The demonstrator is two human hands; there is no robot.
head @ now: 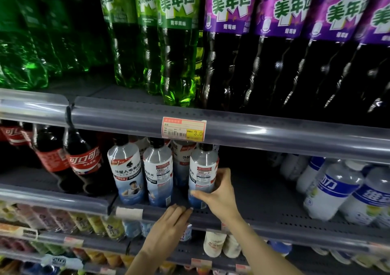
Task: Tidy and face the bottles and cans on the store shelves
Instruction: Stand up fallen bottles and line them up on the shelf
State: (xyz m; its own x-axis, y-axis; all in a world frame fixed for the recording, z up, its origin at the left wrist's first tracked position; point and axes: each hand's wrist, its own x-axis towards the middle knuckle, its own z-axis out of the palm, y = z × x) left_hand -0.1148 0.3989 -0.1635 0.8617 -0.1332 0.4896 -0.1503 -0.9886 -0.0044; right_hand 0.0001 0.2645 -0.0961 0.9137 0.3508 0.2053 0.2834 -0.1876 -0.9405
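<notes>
The caps of the white bottles are hidden behind the upper shelf rail [232,127]. The rightmost white bottle [202,173] (at the middle shelf's front edge) is clasped by the right hand [219,192], fingers wrapped round it. The left hand [171,224] is laid flat on the rail below, fingers together. Open shelf floor [259,194] is seen to the right.

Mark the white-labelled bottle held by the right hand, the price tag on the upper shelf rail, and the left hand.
white-labelled bottle [202,170], head view, upper label above the fingers.
price tag [183,128], head view, middle of the tag.
left hand [168,224], head view, back of the hand.
</notes>
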